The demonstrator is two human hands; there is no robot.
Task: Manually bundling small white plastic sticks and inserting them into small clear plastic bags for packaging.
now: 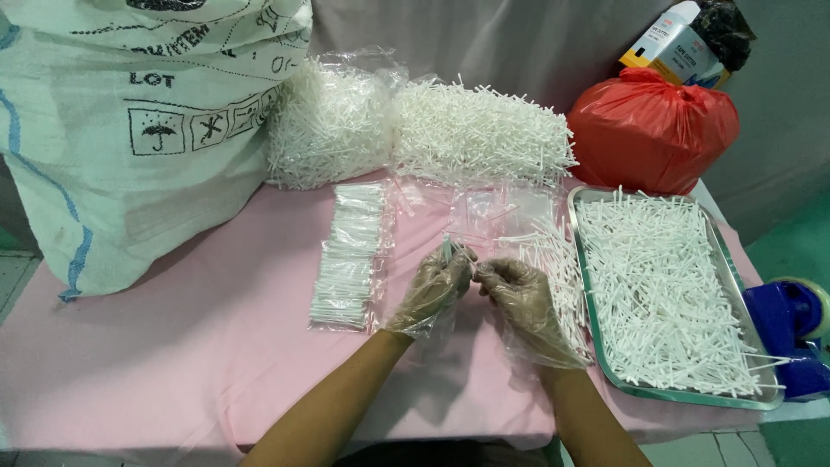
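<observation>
Both hands wear loose clear plastic gloves and meet at the middle of the pink table point(173, 346). My left hand point(435, 290) pinches a small clear plastic sleeve point(448, 249) upright between thumb and fingers. My right hand point(520, 298) is curled close beside it, fingertips touching the sleeve's lower end. Left of the hands lies a row of filled clear packets of white sticks point(350, 259). Loose white sticks point(553, 259) lie just right of my right hand, with empty clear sleeves point(493, 212) beyond.
A metal tray point(735, 285) full of white sticks sits at the right. Two big heaps of sticks in clear bags point(415, 130) lie at the back. A white woven sack point(130, 130) stands at left, a red bag point(653, 130) back right, a blue tape dispenser point(791, 333) far right.
</observation>
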